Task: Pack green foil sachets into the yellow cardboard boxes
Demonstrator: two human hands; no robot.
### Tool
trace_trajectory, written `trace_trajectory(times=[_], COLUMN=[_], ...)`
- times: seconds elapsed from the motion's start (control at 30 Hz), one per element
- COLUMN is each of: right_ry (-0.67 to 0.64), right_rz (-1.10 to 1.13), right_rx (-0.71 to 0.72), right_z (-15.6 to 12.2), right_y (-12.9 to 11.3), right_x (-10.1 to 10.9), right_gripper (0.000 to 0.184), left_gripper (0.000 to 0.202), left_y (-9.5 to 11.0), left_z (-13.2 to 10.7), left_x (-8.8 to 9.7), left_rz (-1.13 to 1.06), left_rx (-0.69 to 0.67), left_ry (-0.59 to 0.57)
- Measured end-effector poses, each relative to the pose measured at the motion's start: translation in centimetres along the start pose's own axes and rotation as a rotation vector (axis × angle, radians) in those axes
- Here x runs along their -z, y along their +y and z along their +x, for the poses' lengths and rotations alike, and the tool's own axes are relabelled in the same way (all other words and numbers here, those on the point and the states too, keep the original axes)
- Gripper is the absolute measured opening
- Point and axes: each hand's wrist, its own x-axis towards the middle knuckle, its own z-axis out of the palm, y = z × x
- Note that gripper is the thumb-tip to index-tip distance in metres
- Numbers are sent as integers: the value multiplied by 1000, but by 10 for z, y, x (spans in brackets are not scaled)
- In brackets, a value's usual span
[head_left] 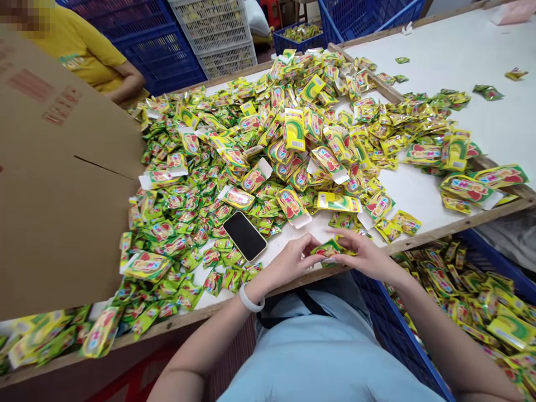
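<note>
At the table's near edge, my left hand [296,255] and my right hand [359,254] hold one small green and yellow candy packet [327,248] between them. Fingers of both hands are closed on its two ends. The left wrist wears a white bracelet. Just beyond my hands lie small printed boxes, among them a yellow box [338,202] and a box with an open white flap [292,205]. To the left of my left hand, a phone [245,235] with a dark screen rests on the packets.
A wide heap of green packets [176,201] and small boxes covers much of the white table [473,33]. A large cardboard box [62,184] stands at the left. Below right is a filled blue crate [372,301]. Beyond the table are a person in yellow [90,44] and stacked crates [213,28].
</note>
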Motion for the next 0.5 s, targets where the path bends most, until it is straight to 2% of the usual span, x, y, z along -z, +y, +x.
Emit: trace_trajectory(times=[0.03, 0.07, 0.13, 0.17, 0.23, 0.3, 0.4, 0.5], right_ry=[-78, -120, -103, -68, -19, -28, 6, 175], right_rz=[-50, -120, -278, -352, -477, -544, -459, -79], right_rx=[4, 19, 70, 99, 145, 157, 95, -34], right_z=[-1, -2, -5, -7, -10, -11, -13, -16], right_y=[-1, -1, 0, 1, 4, 6, 10, 15], right_x=[1, 2, 2, 2, -1, -3, -2, 5], right_gripper=[22, 26, 32, 31, 27, 26, 26, 23], left_gripper=[21, 25, 41, 47, 48, 44, 31, 23], left_y=[3, 6, 9, 10, 8, 4, 0, -2], left_z=[-1, 0, 10, 19, 42, 67, 94, 94], left_x=[6, 13, 32, 42, 62, 78, 92, 101], left_rz=[32, 70, 209, 321, 617, 870, 1084, 1078], left_rx=[-37, -91, -229, -296, -371, -363, -318, -321], left_ry=[-69, -142, -240, -244, -175, -166, -205, -168])
